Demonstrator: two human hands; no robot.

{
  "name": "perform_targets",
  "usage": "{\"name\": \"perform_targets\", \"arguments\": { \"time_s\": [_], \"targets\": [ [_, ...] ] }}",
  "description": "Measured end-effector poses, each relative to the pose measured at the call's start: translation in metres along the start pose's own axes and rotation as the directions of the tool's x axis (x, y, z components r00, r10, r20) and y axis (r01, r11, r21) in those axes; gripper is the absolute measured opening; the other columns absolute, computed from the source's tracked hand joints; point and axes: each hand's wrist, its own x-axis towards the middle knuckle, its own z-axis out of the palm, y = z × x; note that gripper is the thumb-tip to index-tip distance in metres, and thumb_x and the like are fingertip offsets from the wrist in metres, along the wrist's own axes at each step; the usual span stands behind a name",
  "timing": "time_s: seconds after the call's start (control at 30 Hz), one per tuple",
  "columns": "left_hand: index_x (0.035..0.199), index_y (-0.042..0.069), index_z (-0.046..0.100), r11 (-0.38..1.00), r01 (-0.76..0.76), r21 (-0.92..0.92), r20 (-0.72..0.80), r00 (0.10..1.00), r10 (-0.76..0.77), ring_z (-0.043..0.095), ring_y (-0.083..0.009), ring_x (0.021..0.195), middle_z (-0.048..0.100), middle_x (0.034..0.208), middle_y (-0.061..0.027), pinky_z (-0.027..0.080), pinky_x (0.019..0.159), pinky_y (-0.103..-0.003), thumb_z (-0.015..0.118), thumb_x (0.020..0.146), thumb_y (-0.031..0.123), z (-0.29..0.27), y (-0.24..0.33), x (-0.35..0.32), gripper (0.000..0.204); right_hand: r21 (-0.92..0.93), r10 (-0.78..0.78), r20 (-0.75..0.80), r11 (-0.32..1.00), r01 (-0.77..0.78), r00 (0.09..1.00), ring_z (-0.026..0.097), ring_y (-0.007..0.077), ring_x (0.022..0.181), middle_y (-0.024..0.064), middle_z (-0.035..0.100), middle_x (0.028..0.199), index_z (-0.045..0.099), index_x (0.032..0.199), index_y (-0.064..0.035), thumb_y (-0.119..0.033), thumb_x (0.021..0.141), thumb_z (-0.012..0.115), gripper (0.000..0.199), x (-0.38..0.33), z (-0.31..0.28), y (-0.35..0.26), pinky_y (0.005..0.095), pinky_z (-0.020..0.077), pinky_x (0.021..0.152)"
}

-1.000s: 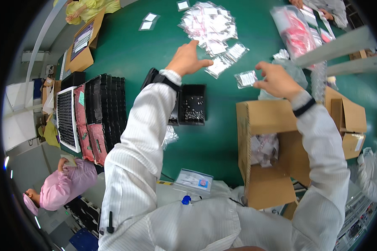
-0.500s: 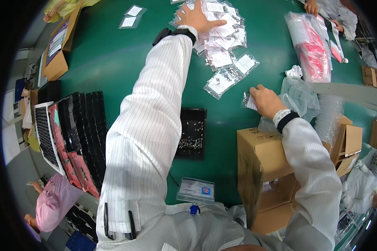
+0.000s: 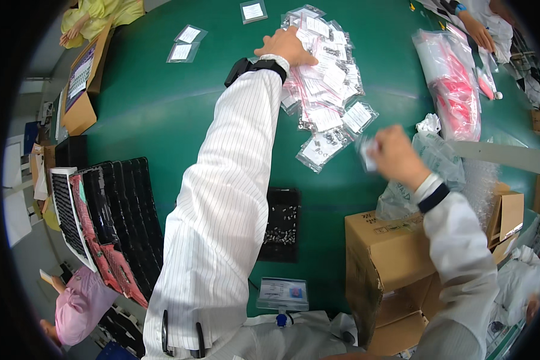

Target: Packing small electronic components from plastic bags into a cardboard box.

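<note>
A heap of small clear bags, with white labels and little metal parts inside, spreads over the far middle of the green table. On its left edge rests my left hand, thumb stretched out and fingers apart, holding nothing I can see. My right hand, smeared by motion, pinches a small labelled plastic bag to the right of the heap's near end. Partly behind my left sleeve lies a black tray of small metal pieces.
An open cardboard box stands under my right forearm. Beyond it lie a crumpled clear bag and pink-filled plastic packs. Stacked black trays stand at left. Three separate bags lie far left of the heap. Co-workers are around the table.
The view has tilted, so the table things sit lower in the picture. My left hand has slid toward the heap's left edge. My right hand has lifted the small bag slightly away from me.
</note>
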Motion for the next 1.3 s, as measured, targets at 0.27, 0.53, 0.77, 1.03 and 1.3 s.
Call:
{"name": "perform_targets", "arguments": {
  "time_s": [0.27,0.53,0.77,1.03,1.3],
  "targets": [
    [0.14,-0.002,0.057,0.977,-0.205,-0.051,-0.05,0.978,0.202,0.063,-0.0439,0.124,0.065,0.132,-0.0284,0.049,0.107,-0.048,0.094,0.062,0.049,0.027,-0.004,-0.055,0.1,0.755,0.544,0.248,0.41,-0.512,0.802,0.059,0.037,0.13,0.0203,0.05,0.152,0.025,0.165,-0.0067,-0.026,0.086,0.087,0.102,0.066,-0.018,-0.026,0.0562,0.0617,0.087],
    [0.151,-0.007,0.047,0.816,-0.095,-0.571,0.14,0.968,0.21,0.066,-0.0331,0.122,0.066,0.132,-0.0238,0.052,0.107,-0.04,0.097,0.061,0.038,0.025,0.006,-0.107,0.112,0.855,0.263,0.174,0.437,-0.278,0.949,0.05,0.0366,0.141,0.025,0.038,0.161,0.012,0.17,-0.0097,-0.011,0.062,0.1,0.14,0.07,0.01,-0.043,0.0477,0.0535,0.106],
    [0.133,0.003,0.062,0.527,-0.003,-0.85,0.15,0.957,0.248,0.071,-0.0209,0.105,0.073,0.118,-0.0106,0.057,0.092,-0.037,0.081,0.079,0.001,0.026,0.029,-0.136,0.058,0.862,0.215,-0.042,0.502,-0.074,0.976,0.05,0.0375,0.14,0.0235,0.046,0.154,0.041,0.16,-0.009,-0.009,0.057,0.097,0.117,0.064,0.018,-0.035,0.0438,0.0482,0.112],
    [0.127,0.001,0.064,0.394,-0.187,-0.9,-0.098,0.967,0.235,0.072,-0.0194,0.096,0.075,0.111,-0.0093,0.06,0.085,-0.036,0.078,0.083,-0.004,-0.047,0.04,-0.198,0.047,0.699,0.03,-0.335,0.678,0.227,0.942,0.059,0.0237,0.124,0.0132,0.057,0.14,0.049,0.151,-0.0034,0.001,0.064,0.09,0.096,0.006,-0.062,-0.088,0.0366,0.0538,0.102],
    [0.125,-0.003,0.064,0.355,-0.404,-0.843,-0.309,0.904,0.294,0.07,-0.0137,0.098,0.075,0.109,-0.008,0.056,0.088,-0.029,0.067,0.084,-0.01,-0.186,0.148,-0.362,0.042,0.357,-0.205,-0.667,0.756,0.549,0.716,0.065,0.0259,0.116,0.0199,0.068,0.124,0.052,0.144,0.0042,-0.01,0.072,0.086,0.081,-0.162,-0.177,-0.135,0.0343,0.0505,0.103]
  ]
}}
